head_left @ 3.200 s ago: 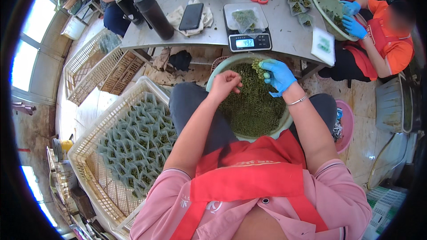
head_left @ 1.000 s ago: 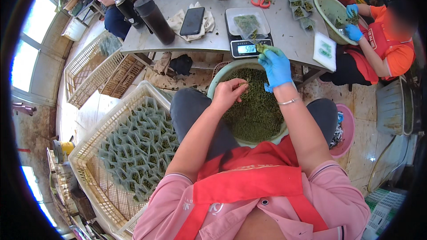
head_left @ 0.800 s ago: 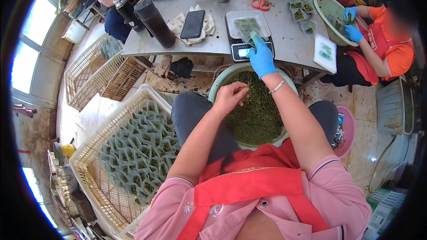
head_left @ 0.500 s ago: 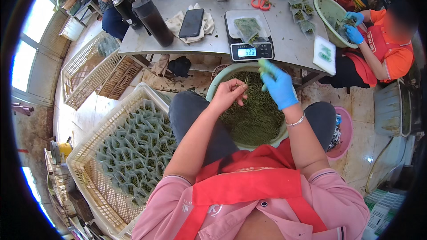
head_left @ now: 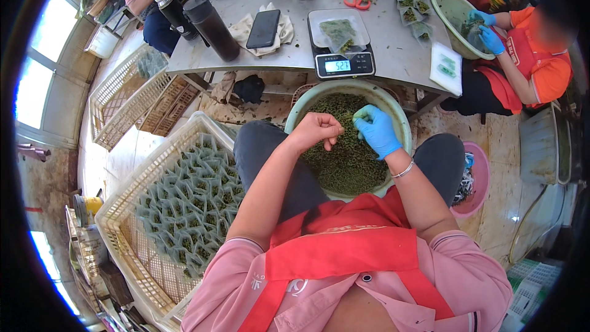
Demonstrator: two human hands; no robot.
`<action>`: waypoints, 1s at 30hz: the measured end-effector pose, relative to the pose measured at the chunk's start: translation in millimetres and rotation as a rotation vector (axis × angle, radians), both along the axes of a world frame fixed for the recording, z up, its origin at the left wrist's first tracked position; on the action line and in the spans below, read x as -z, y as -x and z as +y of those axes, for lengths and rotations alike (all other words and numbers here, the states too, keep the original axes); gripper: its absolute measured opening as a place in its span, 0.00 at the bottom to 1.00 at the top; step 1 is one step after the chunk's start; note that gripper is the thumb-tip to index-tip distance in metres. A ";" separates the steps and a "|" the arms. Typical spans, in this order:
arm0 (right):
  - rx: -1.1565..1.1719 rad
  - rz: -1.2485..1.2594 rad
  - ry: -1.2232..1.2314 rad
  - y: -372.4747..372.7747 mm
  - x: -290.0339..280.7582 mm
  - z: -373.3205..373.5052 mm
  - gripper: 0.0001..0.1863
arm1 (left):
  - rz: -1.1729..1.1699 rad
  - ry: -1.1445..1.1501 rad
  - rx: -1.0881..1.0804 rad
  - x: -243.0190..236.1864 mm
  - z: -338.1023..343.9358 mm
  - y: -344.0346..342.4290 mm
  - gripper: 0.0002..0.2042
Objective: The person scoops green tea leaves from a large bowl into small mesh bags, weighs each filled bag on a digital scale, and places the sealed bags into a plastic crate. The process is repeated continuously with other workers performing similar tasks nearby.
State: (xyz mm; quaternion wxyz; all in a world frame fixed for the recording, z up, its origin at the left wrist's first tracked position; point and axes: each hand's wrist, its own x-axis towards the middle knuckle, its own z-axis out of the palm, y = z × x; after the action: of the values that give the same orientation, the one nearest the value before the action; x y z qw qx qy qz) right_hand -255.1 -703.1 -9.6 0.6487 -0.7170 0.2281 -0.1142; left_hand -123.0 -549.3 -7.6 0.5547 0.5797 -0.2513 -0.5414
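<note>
A round pale green basin (head_left: pixel 402 124) full of small green berries, which look like green peppercorns (head_left: pixel 344 172), stands between my knees. Over its left side my bare left hand (head_left: pixel 318 130) is closed in a pinch; whatever its fingertips hold is too small to name. Facing it, my right hand (head_left: pixel 377 132) wears a blue glove with green-stained fingertips. Its fingers curl together above the peppercorns, and their contents cannot be made out. Just beyond the basin, a clear bag of green peppercorns (head_left: pixel 338 34) lies on a digital scale (head_left: pixel 344 66) with a lit display.
A cream crate (head_left: pixel 117 218) at left holds many upright filled bags (head_left: pixel 190 203). On the metal table (head_left: pixel 289 64) are a phone (head_left: pixel 263 29), a dark flask (head_left: pixel 212 29) and red scissors (head_left: pixel 357 1). A co-worker in blue gloves handles a bag over another basin (head_left: pixel 452 27). A pink basin (head_left: pixel 476 178) stands right.
My right hand has come down and toward me from beside the scale, its fingers curling in. My left hand has barely moved. The scale's reading has changed.
</note>
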 end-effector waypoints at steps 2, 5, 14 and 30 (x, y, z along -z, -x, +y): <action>0.077 -0.021 -0.031 2.7 3.6 -8.1 0.03 | -0.019 -0.025 -0.016 -0.4 0.0 0.7 0.07; 0.117 0.074 -0.212 3.7 -7.2 -12.8 0.03 | -0.061 -0.036 -0.041 0.6 -0.6 1.0 0.07; 0.312 -0.113 -0.348 -77.9 -17.9 -46.8 0.10 | -0.669 -0.076 0.148 3.5 2.1 10.7 0.10; 0.144 -0.323 0.535 -64.0 -5.0 -25.8 0.15 | -1.195 -0.029 -0.410 -3.9 -4.1 -25.4 0.16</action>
State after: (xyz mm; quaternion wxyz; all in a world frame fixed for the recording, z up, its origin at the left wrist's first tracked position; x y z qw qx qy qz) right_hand -191.1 -729.0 -4.6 0.4550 -0.8169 0.1344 -0.3281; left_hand -97.6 -553.4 -3.7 0.4032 0.8258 -0.3942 -0.0102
